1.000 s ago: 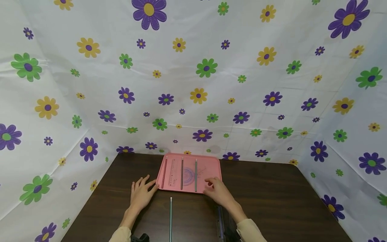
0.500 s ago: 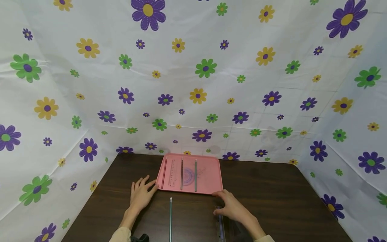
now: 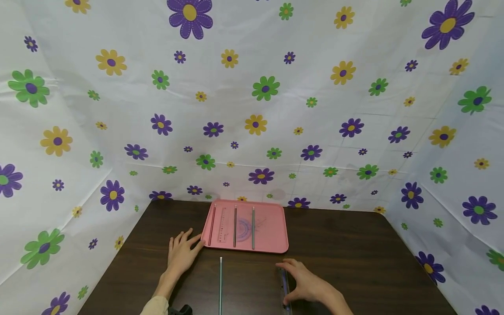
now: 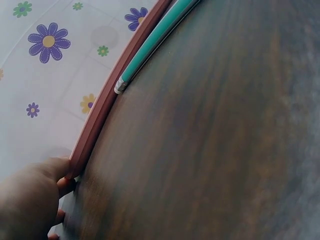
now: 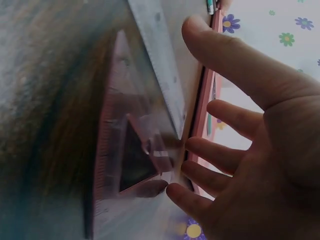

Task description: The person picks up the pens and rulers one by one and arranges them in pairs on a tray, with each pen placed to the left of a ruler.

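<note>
A pink tray [image 3: 273, 232] lies at the back of the table. My left hand [image 3: 182, 253] rests by its near left corner, thumb touching the rim and fingers spread on the tabletop. My right hand [image 3: 309, 283], fingers spread, hovers over a clear ruler [image 3: 285, 286] on the table; in the right wrist view the ruler [image 5: 160, 65] shows apart from the fingertips. Beside it lies a clear set square [image 5: 106, 145], hardly visible in the head view. A teal pencil [image 3: 220, 284] with a white eraser lies on the table between my hands.
On the tray are a red pencil [image 3: 211, 225], a short clear ruler [image 3: 223, 225], a dark pencil [image 3: 235, 227], a protractor [image 3: 245, 229] and a green pencil [image 3: 253, 228]. Flowered cloth [image 3: 232, 109] walls the table at the back and sides.
My right hand has left the tray's near right area and come back toward me, over the ruler. The left hand has stayed at the tray's corner.
</note>
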{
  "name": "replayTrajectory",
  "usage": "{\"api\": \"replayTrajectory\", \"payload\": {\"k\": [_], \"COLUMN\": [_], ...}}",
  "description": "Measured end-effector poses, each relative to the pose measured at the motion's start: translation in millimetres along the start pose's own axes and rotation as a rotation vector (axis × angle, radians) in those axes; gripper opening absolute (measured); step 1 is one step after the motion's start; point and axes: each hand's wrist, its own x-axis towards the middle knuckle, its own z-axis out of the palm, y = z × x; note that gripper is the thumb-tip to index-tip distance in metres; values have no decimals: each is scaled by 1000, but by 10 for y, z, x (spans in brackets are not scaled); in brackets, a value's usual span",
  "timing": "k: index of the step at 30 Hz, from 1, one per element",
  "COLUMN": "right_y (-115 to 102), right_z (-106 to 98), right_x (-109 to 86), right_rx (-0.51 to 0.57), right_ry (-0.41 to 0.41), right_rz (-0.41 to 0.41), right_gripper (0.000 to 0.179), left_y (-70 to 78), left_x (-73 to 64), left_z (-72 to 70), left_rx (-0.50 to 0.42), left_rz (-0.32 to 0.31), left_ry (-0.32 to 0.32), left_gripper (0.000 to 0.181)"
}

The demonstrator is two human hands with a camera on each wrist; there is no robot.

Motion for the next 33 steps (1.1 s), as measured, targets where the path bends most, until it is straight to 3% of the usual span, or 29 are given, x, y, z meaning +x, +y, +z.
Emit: {"api": "replayTrajectory", "payload": {"k": [6,13,29,33], "right_y": [17,43,-28,-31], "right_z": [33,87,26,16], "right_x": [-51,-33,61,104], "right_rx": [-7,-129,-177,-137], "right_ry": [-20,15,5,14], "right_rz": [-13,-36,-54,-30], "right_gripper": [96,98,96,91], "left_y": [6,13,-7,-10], "left_x": [-3,-4,9,11], "left_z": [-15,-18,-10,-1], "left_rx": [5,-4,-3,-3], "left_rz": [1,-10,-8,-12], "left_ry": [-3,-16,-8,-12], "left_gripper": [50,51,52,52]}}
